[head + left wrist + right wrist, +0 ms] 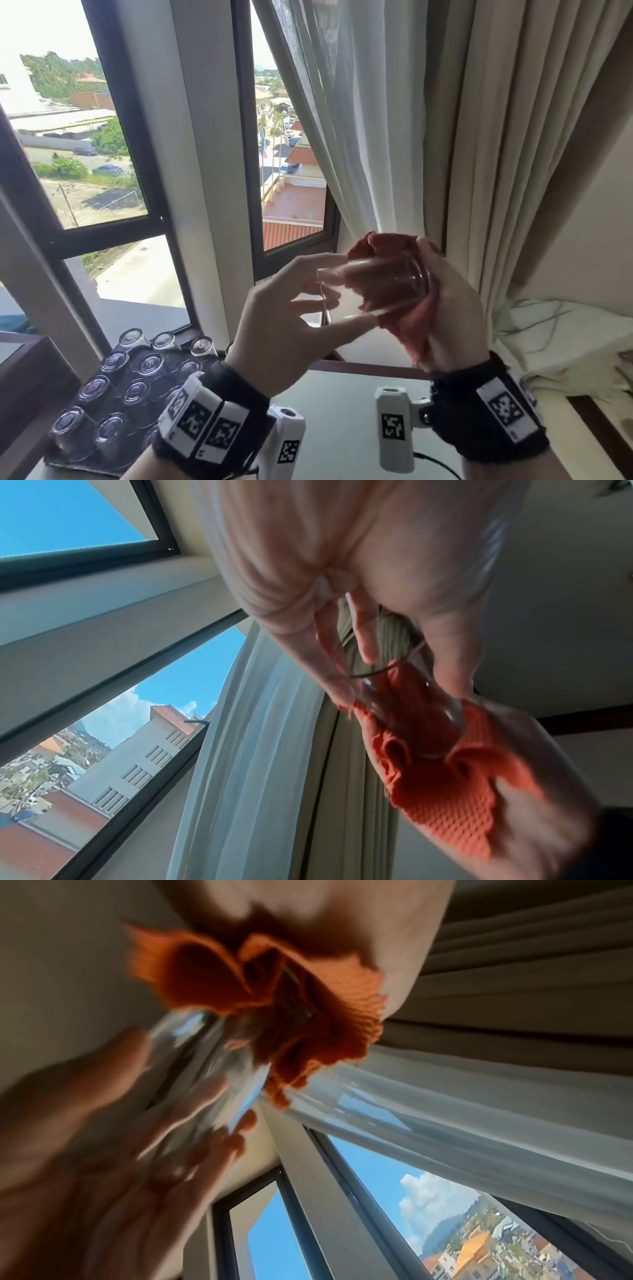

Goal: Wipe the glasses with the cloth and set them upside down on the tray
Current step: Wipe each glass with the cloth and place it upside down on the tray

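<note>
The fingers (329, 301) of the left hand (274, 329) are spread and curl round the open end of a clear drinking glass (370, 287), which is held on its side in the air above the worktop (342, 404). The right hand (452, 308) grips a crumpled orange-red woven cloth (400, 305) against the glass's far end, with part of the cloth pushed inside the glass; how its fingers lie is hidden by the cloth. Down to the left, a dark flat tray (61, 462) on the worktop carries rows of clear upturned glasses (137, 387). Behind the hands are a dark-framed window (157, 219), a sheer white curtain (359, 120) and a beige drape (507, 137).
</note>
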Demonstrator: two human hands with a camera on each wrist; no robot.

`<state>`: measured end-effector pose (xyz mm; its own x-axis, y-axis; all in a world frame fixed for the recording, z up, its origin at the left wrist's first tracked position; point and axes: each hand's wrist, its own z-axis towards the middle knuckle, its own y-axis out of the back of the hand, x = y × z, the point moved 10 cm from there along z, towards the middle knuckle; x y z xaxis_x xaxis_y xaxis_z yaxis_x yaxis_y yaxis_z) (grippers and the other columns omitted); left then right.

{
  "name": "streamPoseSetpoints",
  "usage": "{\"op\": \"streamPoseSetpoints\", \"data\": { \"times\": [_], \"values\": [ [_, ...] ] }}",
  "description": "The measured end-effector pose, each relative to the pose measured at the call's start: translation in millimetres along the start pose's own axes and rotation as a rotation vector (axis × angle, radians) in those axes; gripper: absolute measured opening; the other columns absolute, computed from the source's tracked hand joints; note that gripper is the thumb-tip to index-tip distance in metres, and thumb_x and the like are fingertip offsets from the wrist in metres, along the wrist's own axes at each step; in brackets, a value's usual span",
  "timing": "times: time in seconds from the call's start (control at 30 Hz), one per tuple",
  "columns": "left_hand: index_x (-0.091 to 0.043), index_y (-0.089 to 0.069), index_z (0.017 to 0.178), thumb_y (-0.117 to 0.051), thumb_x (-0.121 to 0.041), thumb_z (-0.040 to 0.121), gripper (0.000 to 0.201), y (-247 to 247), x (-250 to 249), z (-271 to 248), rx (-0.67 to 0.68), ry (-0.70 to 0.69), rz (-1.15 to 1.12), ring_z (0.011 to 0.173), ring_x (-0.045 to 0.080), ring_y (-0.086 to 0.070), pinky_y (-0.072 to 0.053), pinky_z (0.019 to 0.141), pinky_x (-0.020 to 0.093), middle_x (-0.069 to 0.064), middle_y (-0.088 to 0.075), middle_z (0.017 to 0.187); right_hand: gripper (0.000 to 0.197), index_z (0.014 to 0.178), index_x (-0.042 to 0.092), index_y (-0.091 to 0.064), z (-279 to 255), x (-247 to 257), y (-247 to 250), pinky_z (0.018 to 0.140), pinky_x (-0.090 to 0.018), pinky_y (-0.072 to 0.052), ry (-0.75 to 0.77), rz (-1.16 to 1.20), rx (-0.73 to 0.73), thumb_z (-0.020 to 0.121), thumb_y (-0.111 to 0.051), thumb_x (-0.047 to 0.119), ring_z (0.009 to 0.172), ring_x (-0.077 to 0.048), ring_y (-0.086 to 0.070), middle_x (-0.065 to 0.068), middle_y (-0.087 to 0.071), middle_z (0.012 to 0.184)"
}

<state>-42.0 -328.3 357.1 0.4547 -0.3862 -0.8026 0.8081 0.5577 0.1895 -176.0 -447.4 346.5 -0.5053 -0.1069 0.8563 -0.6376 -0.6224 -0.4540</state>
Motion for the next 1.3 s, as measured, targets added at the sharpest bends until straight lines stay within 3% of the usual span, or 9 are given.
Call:
{"op": "streamPoseSetpoints", "data": {
  "times": [0.23, 0.4, 0.53, 0.73, 0.87, 0.97, 1.03, 1.17, 1.3],
  "values": [
    [-0.041, -0.068, 0.121, -0.096, -0.040, 0.067, 0.061, -4.3, 14.0, 4.0, -0.017, 0.124, -0.015, 0.090, 0.013, -0.078, -0.065, 0.074, 0.027, -0.010, -0.079, 0.102, 0.046, 0.143, 0.032, -0.050, -27.1, -15.1, 13.3, 0.095, -0.053, -0.056, 0.354, -0.322, -0.211, 0.102, -0.039, 0.050, 0.120, -0.028, -0.064, -0.005, -0.061, 0.138],
    [-0.051, -0.068, 0.114, -0.097, -0.040, 0.064, 0.059, -2.4, -3.3, 8.7, 0.042, 0.066, -0.014, 0.091, 0.015, -0.077, -0.063, 0.073, 0.023, -0.011, -0.078, 0.101, 0.031, 0.130, 0.002, -0.057, -35.0, 55.3, -33.1, 0.094, -0.035, -0.056, 0.804, -0.803, 0.051, 0.101, -0.044, 0.004, 0.118, -0.015, -0.063, -0.013, -0.055, 0.139],
    [-0.051, -0.072, 0.114, -0.098, -0.034, 0.063, 0.060, 0.3, -6.3, 7.0, 0.045, 0.025, -0.051, 0.093, 0.022, -0.077, -0.064, 0.075, 0.025, -0.007, -0.078, 0.101, 0.028, 0.116, 0.004, -0.065, -10.4, 54.2, -20.5, 0.069, -0.035, -0.058, 0.448, -0.479, 0.111, 0.105, -0.045, 0.021, 0.082, -0.030, -0.072, -0.017, -0.072, 0.112],
    [-0.037, -0.073, 0.118, -0.098, -0.035, 0.066, 0.058, 1.0, 11.1, 5.0, -0.008, 0.082, -0.062, 0.090, 0.023, -0.078, -0.067, 0.077, 0.036, -0.003, -0.078, 0.100, 0.051, 0.128, 0.008, -0.063, -9.2, -9.4, 8.0, 0.076, -0.044, -0.052, 0.097, 0.017, -0.039, 0.100, -0.046, 0.046, 0.090, -0.039, -0.062, -0.033, -0.064, 0.117],
    [-0.049, -0.067, 0.113, -0.094, -0.048, 0.065, 0.055, 2.7, 8.0, 15.9, -0.027, 0.059, 0.011, 0.087, 0.012, -0.078, -0.063, 0.071, 0.022, -0.013, -0.078, 0.099, 0.039, 0.137, 0.036, -0.056, -27.0, -17.0, 6.9, 0.098, -0.059, -0.052, 0.279, -0.251, -0.206, 0.104, -0.044, 0.051, 0.115, -0.032, -0.066, -0.008, -0.065, 0.131],
    [-0.055, -0.064, 0.112, -0.095, -0.047, 0.065, 0.057, 2.3, 4.0, 18.3, 0.001, 0.040, 0.055, 0.087, 0.011, -0.077, -0.061, 0.070, 0.018, -0.017, -0.077, 0.098, 0.044, 0.146, 0.012, -0.051, -31.3, 20.2, -25.6, 0.105, -0.061, -0.045, 0.672, -0.775, -0.071, 0.104, -0.044, 0.023, 0.131, -0.045, -0.051, -0.009, -0.041, 0.156],
    [-0.050, -0.065, 0.116, -0.097, -0.039, 0.066, 0.060, 2.0, 2.5, 16.8, 0.027, 0.017, 0.064, 0.089, 0.012, -0.076, -0.060, 0.071, 0.016, -0.016, -0.076, 0.100, 0.034, 0.130, 0.001, -0.062, -25.0, 38.4, -35.4, 0.109, -0.042, -0.046, 0.762, -0.913, 0.030, 0.101, -0.048, 0.010, 0.131, -0.030, -0.055, -0.010, -0.052, 0.145],
    [-0.038, -0.070, 0.121, -0.097, -0.033, 0.065, 0.062, 1.9, 2.6, 11.9, 0.031, 0.002, -0.009, 0.093, 0.023, -0.077, -0.063, 0.077, 0.024, -0.009, -0.078, 0.101, 0.034, 0.110, -0.007, -0.065, 2.3, 44.2, -12.3, 0.075, -0.025, -0.057, 0.393, -0.377, 0.083, 0.105, -0.043, 0.019, 0.090, -0.031, -0.073, -0.025, -0.072, 0.105],
    [-0.037, -0.071, 0.119, -0.095, -0.035, 0.065, 0.059, 5.2, 10.7, 13.3, -0.022, 0.030, -0.078, 0.090, 0.026, -0.077, -0.065, 0.079, 0.033, -0.003, -0.079, 0.101, 0.056, 0.130, 0.000, -0.059, 1.7, -6.0, 1.0, 0.057, -0.031, -0.055, 0.082, 0.033, 0.022, 0.100, -0.044, 0.045, 0.073, -0.030, -0.068, -0.031, -0.063, 0.109]
  ]
}}
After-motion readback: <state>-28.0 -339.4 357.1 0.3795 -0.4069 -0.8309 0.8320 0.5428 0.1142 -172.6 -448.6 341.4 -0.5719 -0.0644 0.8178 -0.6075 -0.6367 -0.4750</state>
